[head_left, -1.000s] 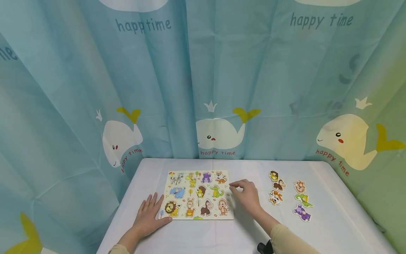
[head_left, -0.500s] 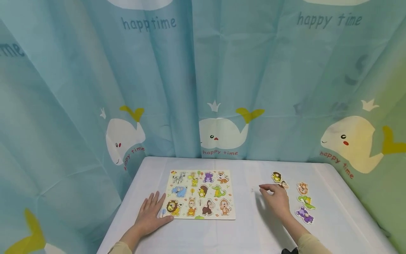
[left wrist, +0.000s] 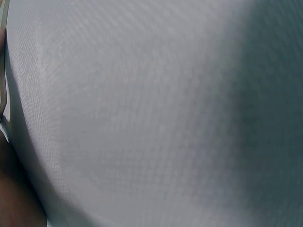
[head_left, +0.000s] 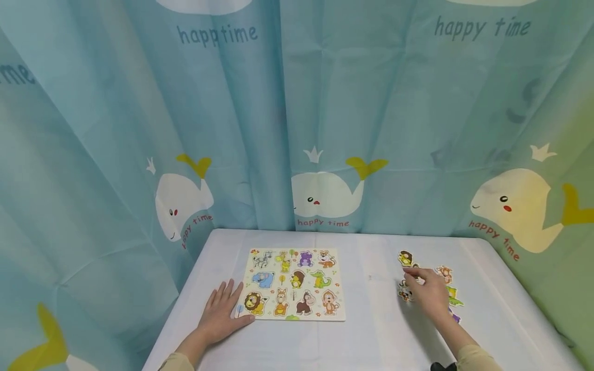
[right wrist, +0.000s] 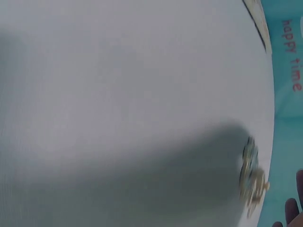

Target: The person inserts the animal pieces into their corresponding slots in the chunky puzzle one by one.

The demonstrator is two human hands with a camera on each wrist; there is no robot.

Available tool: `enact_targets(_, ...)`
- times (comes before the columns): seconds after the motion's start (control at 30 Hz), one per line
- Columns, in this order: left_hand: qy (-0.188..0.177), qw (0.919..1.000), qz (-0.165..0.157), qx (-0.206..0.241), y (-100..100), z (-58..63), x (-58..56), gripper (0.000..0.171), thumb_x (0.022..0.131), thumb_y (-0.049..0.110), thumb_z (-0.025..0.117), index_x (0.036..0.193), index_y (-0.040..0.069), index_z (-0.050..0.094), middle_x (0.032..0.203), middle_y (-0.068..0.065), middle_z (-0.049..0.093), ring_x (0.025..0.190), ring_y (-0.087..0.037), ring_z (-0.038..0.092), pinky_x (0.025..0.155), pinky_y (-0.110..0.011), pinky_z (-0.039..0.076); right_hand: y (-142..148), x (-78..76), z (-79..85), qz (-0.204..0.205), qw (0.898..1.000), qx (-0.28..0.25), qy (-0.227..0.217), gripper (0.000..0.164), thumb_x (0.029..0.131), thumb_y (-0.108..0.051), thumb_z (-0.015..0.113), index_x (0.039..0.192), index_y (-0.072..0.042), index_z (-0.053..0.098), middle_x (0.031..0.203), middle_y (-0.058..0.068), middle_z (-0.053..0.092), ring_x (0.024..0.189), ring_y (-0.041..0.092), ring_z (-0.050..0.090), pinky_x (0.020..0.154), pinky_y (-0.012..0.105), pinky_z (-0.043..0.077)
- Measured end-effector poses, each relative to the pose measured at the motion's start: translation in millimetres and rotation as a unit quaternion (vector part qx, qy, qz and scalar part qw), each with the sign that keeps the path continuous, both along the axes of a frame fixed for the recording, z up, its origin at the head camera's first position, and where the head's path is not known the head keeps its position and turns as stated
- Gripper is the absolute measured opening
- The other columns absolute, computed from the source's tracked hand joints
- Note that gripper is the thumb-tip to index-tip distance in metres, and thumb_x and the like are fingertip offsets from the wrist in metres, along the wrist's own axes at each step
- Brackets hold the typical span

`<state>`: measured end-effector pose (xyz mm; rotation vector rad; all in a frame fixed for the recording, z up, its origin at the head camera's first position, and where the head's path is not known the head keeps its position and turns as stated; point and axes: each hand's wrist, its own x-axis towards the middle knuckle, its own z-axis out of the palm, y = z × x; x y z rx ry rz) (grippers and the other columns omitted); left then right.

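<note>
A pale animal puzzle board (head_left: pixel 340 304) lies on the table, pictures showing across its rows. My left hand (head_left: pixel 220 312) rests flat beside its lower left corner, fingers spread, thumb along the edge. Over the loose pieces at the right, my right hand (head_left: pixel 429 294) reaches with thumb and forefinger bent toward each other. Its fingertips overlap the gorilla piece and stand close above the tiger piece (head_left: pixel 405 295). Just beyond them lies a hedgehog piece (head_left: pixel 406 257). In the right wrist view the fingers (right wrist: pixel 292 210) appear at the edge, beside blurred pieces (right wrist: pixel 250 182).
Right of my right hand lie an orange-brown animal piece (head_left: pixel 444 273), a green crocodile piece (head_left: pixel 454 296) and a purple hippo piece (head_left: pixel 456 317), the last two partly hidden. A white cloth (head_left: pixel 362 335) covers the table. A blue whale-print curtain (head_left: pixel 325 103) hangs behind it.
My right hand has moved right, from the board's right edge to the loose pieces, and now covers some of them. My left hand keeps its place; the head view has shifted slightly.
</note>
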<state>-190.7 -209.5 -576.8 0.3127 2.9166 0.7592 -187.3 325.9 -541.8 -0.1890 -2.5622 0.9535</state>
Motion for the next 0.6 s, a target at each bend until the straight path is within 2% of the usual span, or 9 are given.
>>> enact_targets(0.07, -0.005, 1.0, 0.001, -0.005, 0, 0.5, -0.2, 0.107, 0.084, 0.072, 0.064, 0.16, 0.004, 0.031, 0.166, -0.026, 0.018, 0.154, -0.045, 0.004, 0.123, -0.061, -0.004, 5, 1.4, -1.6, 0.002, 1.0, 0.024, 0.004, 0.017, 0.095, -0.014, 0.071, 0.107, -0.005, 0.079, 0.107, 0.019, 0.071, 0.107, 0.043, 0.058, 0.083, 0.055, 0.042)
enact_targets(0.17, -0.011, 0.9999, 0.003, -0.007, -1, 0.2, -1.1, 0.108, 0.084, 0.073, 0.063, 0.161, 0.005, 0.029, 0.167, -0.025, 0.017, 0.154, -0.045, 0.003, 0.123, -0.06, -0.004, 12, 2.6, -3.7, 0.006, 0.999, 0.051, -0.004, 0.018, 0.096, -0.018, 0.07, 0.107, -0.008, 0.079, 0.107, 0.017, 0.071, 0.108, 0.044, 0.055, 0.083, 0.06, 0.039)
enact_targets(0.37, -0.025, 0.9995, 0.009, -0.017, -1, -1.9, -3.4, 0.107, 0.084, 0.072, 0.065, 0.162, 0.007, 0.028, 0.168, -0.022, 0.014, 0.154, -0.045, 0.003, 0.123, -0.06, -0.002, 22, 3.3, -4.6, 0.013, 0.997, 0.048, -0.062, 0.027, 0.1, -0.024, 0.065, 0.116, -0.005, 0.076, 0.12, 0.023, 0.067, 0.117, 0.047, 0.048, 0.086, 0.065, 0.038)
enact_targets(0.47, -0.038, 0.999, 0.009, -0.02, -1, 1.7, -3.8, 0.107, 0.084, 0.071, 0.066, 0.162, 0.007, 0.029, 0.168, -0.022, 0.014, 0.154, -0.045, 0.002, 0.123, -0.061, -0.003, 28, 2.7, -7.0, 0.036, 0.996, 0.044, -0.074, 0.029, 0.099, -0.024, 0.068, 0.117, -0.003, 0.075, 0.122, 0.026, 0.066, 0.117, 0.049, 0.052, 0.088, 0.065, 0.042)
enact_targets(0.6, -0.038, 0.9992, 0.007, -0.013, -1, 4.6, -2.5, 0.106, 0.084, 0.069, 0.067, 0.161, 0.005, 0.031, 0.168, -0.024, 0.016, 0.154, -0.046, 0.003, 0.123, -0.061, -0.002, 33, 3.0, -11.3, 0.069, 0.993, 0.062, -0.071, 0.025, 0.094, -0.019, 0.074, 0.112, -0.001, 0.077, 0.114, 0.024, 0.07, 0.108, 0.047, 0.061, 0.086, 0.062, 0.049)
